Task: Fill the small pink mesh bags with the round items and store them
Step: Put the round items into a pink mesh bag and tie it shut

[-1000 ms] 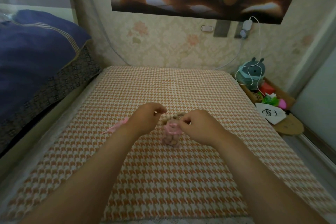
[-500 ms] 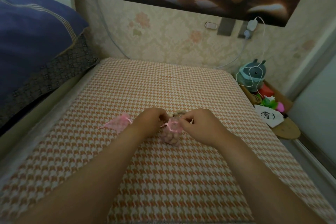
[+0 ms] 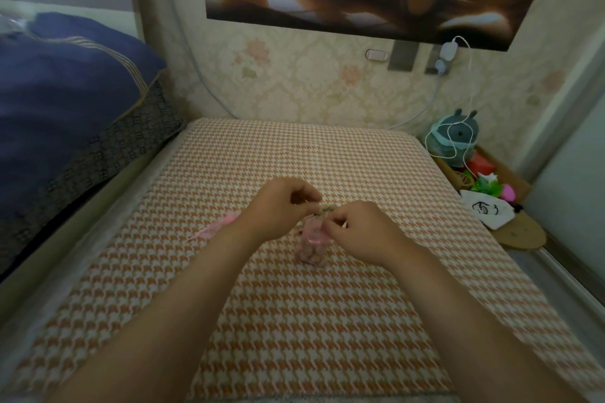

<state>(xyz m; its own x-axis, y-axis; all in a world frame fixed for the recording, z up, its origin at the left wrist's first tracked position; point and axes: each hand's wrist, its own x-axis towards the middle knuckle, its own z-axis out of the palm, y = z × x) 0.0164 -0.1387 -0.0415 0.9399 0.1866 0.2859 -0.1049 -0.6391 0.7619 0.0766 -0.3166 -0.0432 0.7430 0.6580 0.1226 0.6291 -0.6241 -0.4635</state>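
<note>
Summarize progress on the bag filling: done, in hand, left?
Done: one pink mesh bag holds round items. In hand: left hand and right hand pinch its drawstring ends. Left: second bag lies flat beside the left wrist; nothing stored yet.

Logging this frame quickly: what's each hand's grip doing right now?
Left hand: closed, pinching the drawstring of the pink mesh bag.
Right hand: closed, pinching the drawstring's other end.
</note>
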